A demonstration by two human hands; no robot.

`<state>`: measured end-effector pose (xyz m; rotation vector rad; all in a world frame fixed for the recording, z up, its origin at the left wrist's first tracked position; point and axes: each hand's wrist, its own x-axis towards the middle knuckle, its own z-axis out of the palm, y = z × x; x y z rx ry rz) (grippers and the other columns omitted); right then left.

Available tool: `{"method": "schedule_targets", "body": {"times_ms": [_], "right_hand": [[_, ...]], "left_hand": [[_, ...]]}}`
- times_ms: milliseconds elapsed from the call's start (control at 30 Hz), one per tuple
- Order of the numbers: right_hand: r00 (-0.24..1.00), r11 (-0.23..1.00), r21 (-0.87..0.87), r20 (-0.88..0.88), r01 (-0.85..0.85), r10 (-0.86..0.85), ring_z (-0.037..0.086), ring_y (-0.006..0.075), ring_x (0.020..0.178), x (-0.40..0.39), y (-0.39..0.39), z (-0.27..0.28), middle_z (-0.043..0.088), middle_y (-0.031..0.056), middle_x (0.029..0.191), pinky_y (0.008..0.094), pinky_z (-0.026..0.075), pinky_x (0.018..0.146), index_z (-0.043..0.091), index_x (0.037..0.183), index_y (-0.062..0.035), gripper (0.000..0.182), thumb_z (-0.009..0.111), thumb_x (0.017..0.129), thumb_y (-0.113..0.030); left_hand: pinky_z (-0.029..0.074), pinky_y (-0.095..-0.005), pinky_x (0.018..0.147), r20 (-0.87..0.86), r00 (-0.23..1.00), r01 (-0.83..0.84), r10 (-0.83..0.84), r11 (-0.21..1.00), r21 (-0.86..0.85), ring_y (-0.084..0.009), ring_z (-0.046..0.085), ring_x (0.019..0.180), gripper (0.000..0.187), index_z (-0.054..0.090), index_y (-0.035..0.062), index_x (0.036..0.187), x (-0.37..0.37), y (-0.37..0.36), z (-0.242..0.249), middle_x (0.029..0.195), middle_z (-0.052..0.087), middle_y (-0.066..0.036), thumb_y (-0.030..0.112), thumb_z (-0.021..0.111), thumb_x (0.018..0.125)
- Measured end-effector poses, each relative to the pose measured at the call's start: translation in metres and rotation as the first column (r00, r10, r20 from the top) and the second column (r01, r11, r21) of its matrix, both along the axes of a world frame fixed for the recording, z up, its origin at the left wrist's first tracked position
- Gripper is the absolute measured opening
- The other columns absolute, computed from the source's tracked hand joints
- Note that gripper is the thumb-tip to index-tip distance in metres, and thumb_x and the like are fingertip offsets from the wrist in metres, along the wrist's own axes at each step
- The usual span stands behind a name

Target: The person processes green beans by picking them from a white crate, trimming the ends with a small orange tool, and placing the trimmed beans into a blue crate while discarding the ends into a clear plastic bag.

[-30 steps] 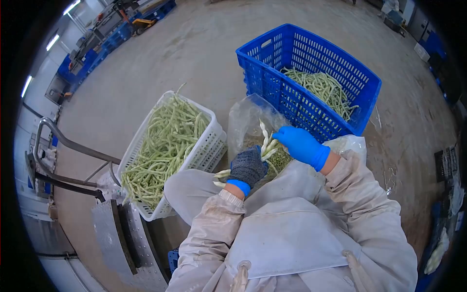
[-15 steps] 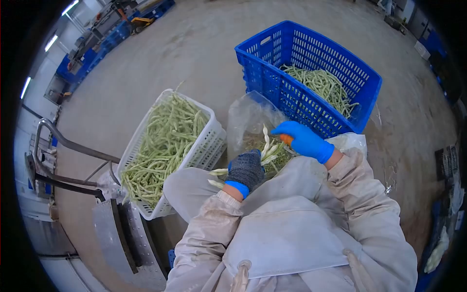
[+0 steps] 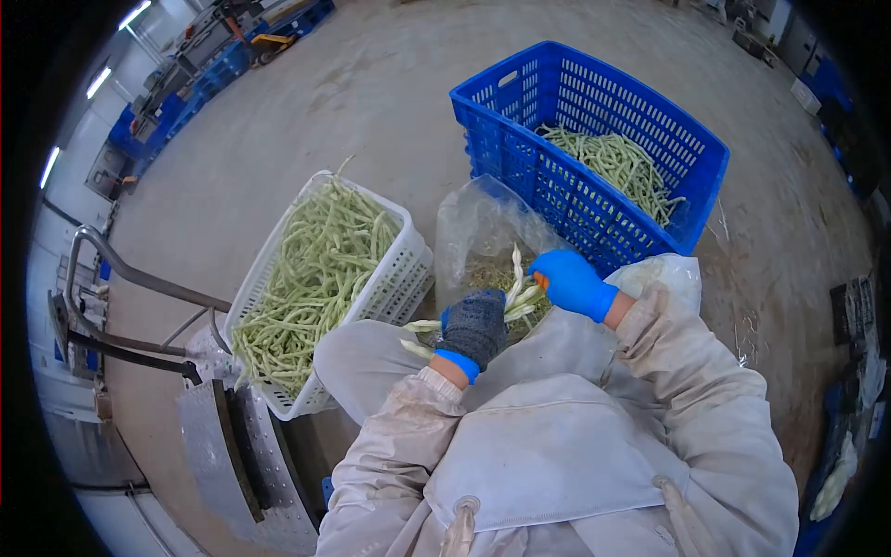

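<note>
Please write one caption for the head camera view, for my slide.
Grey-gloved left hand holds long beans beside the blue-gloved right hand; a white crate and a blue crate hold more.

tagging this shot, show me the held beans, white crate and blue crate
held beans (image 3: 522,299): head view, exposed upper pods
white crate (image 3: 401,283): head view, right side wall
blue crate (image 3: 566,190): head view, near side wall

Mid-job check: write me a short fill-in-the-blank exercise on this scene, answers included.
1. The left hand, gripping pale beans, wears a ____ knitted glove.
2. The right hand wears a ____ glove.
3. In the picture, the white crate stands to the ____ of the blue crate.
4. The crate heaped to its rim is ____.

Answers: grey; blue; left; white.
</note>
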<state>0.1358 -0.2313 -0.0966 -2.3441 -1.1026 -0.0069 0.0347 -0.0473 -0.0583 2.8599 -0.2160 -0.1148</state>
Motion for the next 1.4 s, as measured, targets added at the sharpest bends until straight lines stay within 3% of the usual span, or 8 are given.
{"method": "schedule_targets", "body": {"times_ms": [100, 233, 333, 733, 800, 900, 1067, 1400], "right_hand": [[0.892, 0.902, -0.003, -0.143, 0.432, -0.428, 0.059, 0.0369, 0.071, 0.025, -0.015, -0.025, 0.061, 0.0172, 0.073, 0.0452, 0.046, 0.064, 0.064, 0.077, -0.0069, 0.011, 0.054, 0.072, -0.007], [0.89, 0.901, 0.109, -0.245, 0.419, -0.385, 0.059, 0.0364, 0.078, 0.035, -0.036, -0.001, 0.062, 0.0176, 0.085, 0.0436, 0.047, 0.069, 0.064, 0.092, -0.0065, 0.021, 0.053, 0.074, -0.003], [0.996, 0.919, 0.392, 0.084, -0.042, 0.009, 0.057, 0.0349, 0.087, 0.021, -0.01, 0.045, 0.059, 0.0162, 0.097, 0.0409, 0.046, 0.074, 0.058, 0.108, -0.0068, 0.035, 0.052, 0.075, 0.001], [0.916, 0.903, -0.346, 0.211, -0.255, 0.34, 0.058, 0.0305, 0.077, 0.012, -0.006, 0.073, 0.058, 0.0128, 0.084, 0.0366, 0.047, 0.068, 0.059, 0.104, -0.0063, 0.026, 0.052, 0.079, -0.003], [0.94, 0.925, 0.308, -0.319, 0.221, -0.119, 0.058, 0.0262, 0.075, 0.014, -0.009, 0.064, 0.06, 0.0139, 0.085, 0.0317, 0.047, 0.068, 0.06, 0.098, -0.0039, 0.017, 0.051, 0.084, -0.006], [0.69, 0.641, 0.488, -0.718, 0.593, -0.093, 0.058, 0.0156, 0.075, 0.05, -0.038, 0.049, 0.063, 0.0087, 0.082, 0.032, 0.048, 0.068, 0.061, 0.097, -0.0013, 0.015, 0.052, 0.087, -0.008], [0.976, 0.943, 0.281, 0.174, -0.177, 0.132, 0.057, 0.0303, 0.081, 0.015, -0.029, 0.075, 0.058, 0.0132, 0.095, 0.0371, 0.047, 0.075, 0.057, 0.108, -0.0033, 0.026, 0.053, 0.083, -0.004], [0.964, 0.941, -0.245, 0.071, -0.233, 0.258, 0.057, 0.0328, 0.08, -0.027, -0.012, 0.093, 0.056, 0.0131, 0.089, 0.0407, 0.047, 0.067, 0.057, 0.1, -0.0025, 0.024, 0.053, 0.076, -0.002]], "left_hand": [[0.048, -0.0447, 0.064, 0.049, 0.998, 0.036, -0.035, 0.999, -0.018, -0.0315, 0.062, 0.075, 0.024, 0.056, 0.0085, 0.089, -0.008, -0.001, 0.0, 0.082, 0.06, -0.014, 0.022, 0.061, 0.069], [0.048, -0.044, 0.064, 0.084, 0.992, 0.093, -0.09, 0.995, -0.041, -0.0313, 0.061, 0.073, 0.031, 0.055, 0.0089, 0.093, -0.013, 0.011, 0.008, 0.081, 0.059, -0.013, 0.024, 0.064, 0.067], [0.048, -0.0438, 0.064, 0.091, 0.981, 0.172, -0.169, 0.985, -0.031, -0.0308, 0.061, 0.073, 0.037, 0.054, 0.0089, 0.096, -0.01, 0.016, 0.012, 0.083, 0.059, -0.013, 0.026, 0.066, 0.066], [0.047, -0.0436, 0.065, 0.04, 0.977, 0.212, -0.211, 0.977, 0.004, -0.0316, 0.06, 0.076, 0.036, 0.054, 0.0089, 0.097, -0.009, 0.033, 0.02, 0.083, 0.057, -0.013, 0.026, 0.066, 0.067], [0.047, -0.0438, 0.065, 0.074, 0.977, 0.2, -0.198, 0.98, -0.018, -0.0317, 0.06, 0.076, 0.035, 0.054, 0.009, 0.096, -0.01, 0.037, 0.026, 0.083, 0.057, -0.013, 0.025, 0.065, 0.067], [0.046, -0.0441, 0.065, 0.09, 0.985, 0.151, -0.146, 0.987, -0.046, -0.0323, 0.059, 0.076, 0.032, 0.053, 0.0092, 0.095, -0.015, 0.044, 0.021, 0.083, 0.057, -0.014, 0.024, 0.064, 0.069], [0.046, -0.0447, 0.064, 0.105, 0.986, 0.136, -0.13, 0.989, -0.052, -0.0336, 0.059, 0.074, 0.028, 0.053, 0.0094, 0.094, -0.013, 0.047, 0.017, 0.081, 0.057, -0.014, 0.023, 0.061, 0.071], [0.047, -0.0451, 0.063, 0.086, 0.992, 0.099, -0.097, 0.995, -0.022, -0.0341, 0.059, 0.074, 0.029, 0.053, 0.0084, 0.095, -0.012, 0.046, 0.021, 0.081, 0.058, -0.015, 0.024, 0.061, 0.072]]}}
